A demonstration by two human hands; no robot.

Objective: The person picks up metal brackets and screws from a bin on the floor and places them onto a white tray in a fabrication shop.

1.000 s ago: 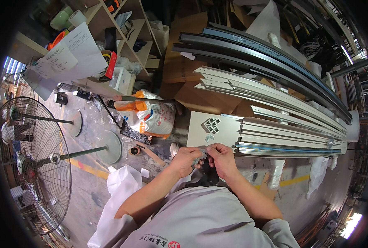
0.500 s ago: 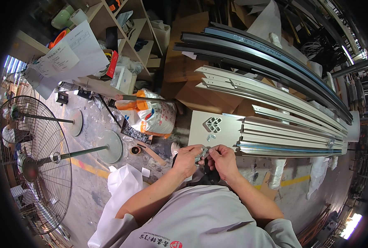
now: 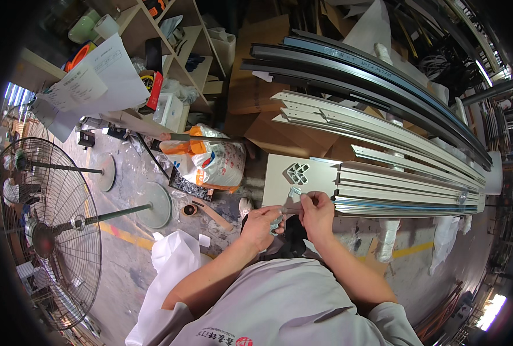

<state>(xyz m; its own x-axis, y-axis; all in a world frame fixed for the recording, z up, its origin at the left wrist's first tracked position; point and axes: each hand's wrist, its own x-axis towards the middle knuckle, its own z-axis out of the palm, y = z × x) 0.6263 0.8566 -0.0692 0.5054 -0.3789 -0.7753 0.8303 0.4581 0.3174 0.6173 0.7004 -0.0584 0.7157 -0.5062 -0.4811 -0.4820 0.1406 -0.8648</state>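
My left hand [image 3: 263, 224] and my right hand [image 3: 317, 211] meet just below the near end of a pale aluminium profile [image 3: 302, 176]. Both hands pinch a small metal corner bracket [image 3: 292, 198] between their fingertips, and its upper end touches the profile's lower edge. A cross-shaped cut-out [image 3: 297, 171] shows in the profile's flat end, just above the bracket. Further pale profiles [image 3: 406, 187] lie stacked to the right of it.
Long dark and pale profiles [image 3: 371, 81] run across the top right. An orange and white sack [image 3: 213, 161] lies left of the profiles. Two pedestal fans [image 3: 49, 230] stand at left, near wooden shelves [image 3: 152, 52] with papers. White sheeting [image 3: 173, 271] lies by my left elbow.
Both hands have moved a little up and to the right, bringing the bracket against the end of the pale profile.
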